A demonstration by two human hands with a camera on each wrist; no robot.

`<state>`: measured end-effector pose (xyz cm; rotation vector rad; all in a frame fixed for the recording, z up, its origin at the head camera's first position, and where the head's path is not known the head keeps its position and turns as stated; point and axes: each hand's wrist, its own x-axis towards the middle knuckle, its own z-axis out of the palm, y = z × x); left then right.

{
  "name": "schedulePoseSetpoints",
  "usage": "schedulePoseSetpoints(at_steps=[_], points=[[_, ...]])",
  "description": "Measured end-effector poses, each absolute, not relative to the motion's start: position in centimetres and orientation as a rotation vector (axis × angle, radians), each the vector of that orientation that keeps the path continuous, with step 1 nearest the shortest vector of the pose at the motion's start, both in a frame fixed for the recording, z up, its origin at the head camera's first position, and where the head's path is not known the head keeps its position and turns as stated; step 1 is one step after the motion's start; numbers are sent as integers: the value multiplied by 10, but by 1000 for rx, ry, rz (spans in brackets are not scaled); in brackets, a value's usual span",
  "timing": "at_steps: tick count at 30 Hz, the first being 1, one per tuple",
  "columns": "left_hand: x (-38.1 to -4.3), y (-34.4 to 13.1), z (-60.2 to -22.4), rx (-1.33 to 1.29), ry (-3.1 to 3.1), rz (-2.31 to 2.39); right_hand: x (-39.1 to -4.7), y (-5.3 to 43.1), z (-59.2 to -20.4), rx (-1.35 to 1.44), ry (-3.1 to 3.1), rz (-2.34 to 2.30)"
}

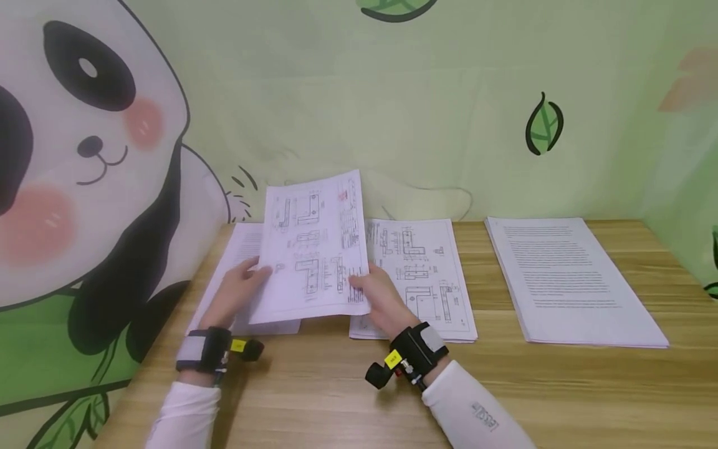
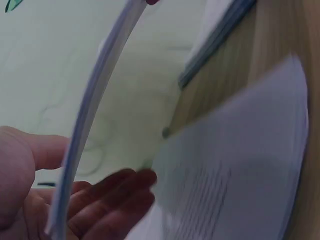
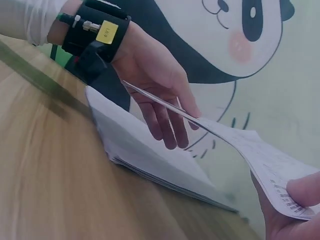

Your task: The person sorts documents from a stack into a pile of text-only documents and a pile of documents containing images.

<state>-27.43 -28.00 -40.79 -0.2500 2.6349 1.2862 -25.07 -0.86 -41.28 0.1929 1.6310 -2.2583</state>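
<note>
Several sheets with technical drawings (image 1: 331, 249) are raised at a tilt above the table in the head view. My right hand (image 1: 384, 299) grips their right side, thumb on the printed face and fingers beneath. At the opposite edge is my left hand (image 1: 235, 290); in the left wrist view its thumb lies at one side of the sheets (image 2: 95, 90), and its loosely extended fingers (image 2: 115, 205) are spread behind them. The right wrist view shows the sheets bending near the right thumb (image 3: 305, 190), with the left fingers hanging under them.
Below the raised sheets lies a left text stack (image 1: 241, 246). Right of it is a stack of drawings (image 1: 437, 268), partly behind my right hand. A text stack (image 1: 572, 280) lies farther right on the wooden table (image 1: 314, 386). A panda-printed backdrop (image 1: 392, 112) stands behind.
</note>
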Motion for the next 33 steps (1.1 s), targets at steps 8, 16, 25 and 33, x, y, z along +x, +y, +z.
schedulePoseSetpoints(at_steps=[8, 16, 25, 33], points=[[-270, -242, -397, -161, 2591, 1689, -249, 29, -396, 55, 1734, -2260], [-262, -198, -378, 15, 2502, 1831, -250, 80, -385, -3, 2026, -2096], [-272, -147, -379, 138, 2364, 1879, -252, 144, -381, -23, 2170, -1966], [-277, -113, -395, 82, 2388, 1809, -252, 177, -390, 97, 2389, -1660]])
